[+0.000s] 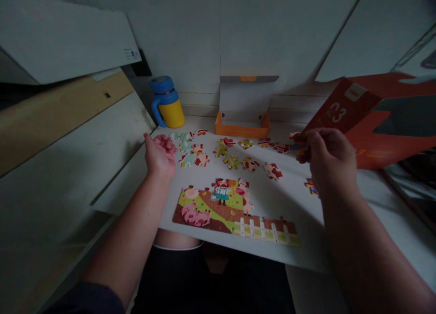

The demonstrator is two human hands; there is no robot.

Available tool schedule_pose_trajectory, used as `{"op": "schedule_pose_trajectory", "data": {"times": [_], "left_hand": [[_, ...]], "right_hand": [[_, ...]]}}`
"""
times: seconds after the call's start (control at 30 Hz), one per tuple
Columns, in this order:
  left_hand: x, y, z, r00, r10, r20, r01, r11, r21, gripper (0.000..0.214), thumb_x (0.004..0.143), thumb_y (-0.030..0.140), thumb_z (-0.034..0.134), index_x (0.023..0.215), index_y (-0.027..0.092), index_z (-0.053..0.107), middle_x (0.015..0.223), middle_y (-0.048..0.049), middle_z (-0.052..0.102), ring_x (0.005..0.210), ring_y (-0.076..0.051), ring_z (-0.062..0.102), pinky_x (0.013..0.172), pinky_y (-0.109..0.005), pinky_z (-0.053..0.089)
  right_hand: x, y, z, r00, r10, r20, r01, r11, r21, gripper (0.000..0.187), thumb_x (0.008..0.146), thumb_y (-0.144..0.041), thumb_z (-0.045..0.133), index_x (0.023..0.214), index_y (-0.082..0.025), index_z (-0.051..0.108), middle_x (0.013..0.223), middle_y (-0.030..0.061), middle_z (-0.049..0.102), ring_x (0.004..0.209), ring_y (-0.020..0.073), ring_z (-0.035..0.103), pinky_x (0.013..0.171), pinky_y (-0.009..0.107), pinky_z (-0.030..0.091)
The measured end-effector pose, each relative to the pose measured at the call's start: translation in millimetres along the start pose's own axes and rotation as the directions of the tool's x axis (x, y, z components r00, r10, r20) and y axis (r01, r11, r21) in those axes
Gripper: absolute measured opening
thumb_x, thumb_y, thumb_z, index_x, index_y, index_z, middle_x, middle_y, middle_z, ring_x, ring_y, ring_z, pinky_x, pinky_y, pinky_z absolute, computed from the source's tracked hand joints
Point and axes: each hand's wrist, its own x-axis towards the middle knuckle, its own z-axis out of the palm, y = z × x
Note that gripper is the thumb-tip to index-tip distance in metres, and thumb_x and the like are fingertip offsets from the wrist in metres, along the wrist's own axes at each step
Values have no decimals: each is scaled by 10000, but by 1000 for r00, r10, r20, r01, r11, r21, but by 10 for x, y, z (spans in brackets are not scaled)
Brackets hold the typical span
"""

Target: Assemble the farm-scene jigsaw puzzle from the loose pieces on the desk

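So, left hand point(160, 154) upturned, right hand point(331, 152) pinching piece point(297, 147).

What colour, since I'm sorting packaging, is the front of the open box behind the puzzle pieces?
The open box is orange in front; the head view shows it.

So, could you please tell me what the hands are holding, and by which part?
The right hand pinches a flat multicoloured jigsaw piece by its right edge; the left hand holds nothing visible.

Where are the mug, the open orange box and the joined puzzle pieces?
Mug point(172, 111): head view, yellow body.
Open orange box point(242, 130): head view, front wall.
Joined puzzle pieces point(225, 210): head view, printed surface near the middle.
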Motion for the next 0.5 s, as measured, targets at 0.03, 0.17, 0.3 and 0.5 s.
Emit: {"op": "schedule_pose_trajectory", "data": {"times": [0.03, 0.17, 0.3, 0.5], "left_hand": [[6, -4, -2, 1000, 0, 4, 0, 1000, 5, 617, 1112, 674, 287, 764, 219, 514, 553, 52, 406, 432, -101, 340, 471, -231, 364], [37, -73, -28, 999, 34, 26, -37, 993, 110, 632, 1085, 719, 328, 755, 222, 537, 573, 29, 463, 464, -114, 405, 482, -233, 387], [67, -200, -95, 978, 163, 128, -204, 864, 459, 631, 1060, 730, 372, 772, 222, 613, 733, -47, 657, 613, -153, 578, 566, -256, 446], [345, -212, -76, 866, 98, 490, -491, -7, 871, 306, 1046, 374, 472, 1094, 203, 722, 1192, -128, 766, 1124, -266, 703, 1025, -381, 529]], "right_hand": [[-2, 1, -2, 1000, 3, 3, -3, 1000, -11, 253, 994, -437, 664, 1064, -194, 656, 978, 83, 773, 530, 87, 584, 461, 223, 463], [0, -6, -7, 1000, 21, 3, -21, 1000, -23, 271, 985, -453, 690, 1051, -191, 673, 890, 54, 737, 542, 92, 580, 469, 219, 453], [7, -20, -9, 1000, 20, -11, -21, 999, -48, 265, 980, -448, 698, 1048, -192, 688, 824, 28, 698, 525, 95, 570, 456, 216, 437], [10, 22, 10, 999, 33, -3, -33, 996, -85, 264, 967, -450, 705, 1036, -196, 695, 814, 32, 714, 516, 100, 562, 430, 207, 412]]}}
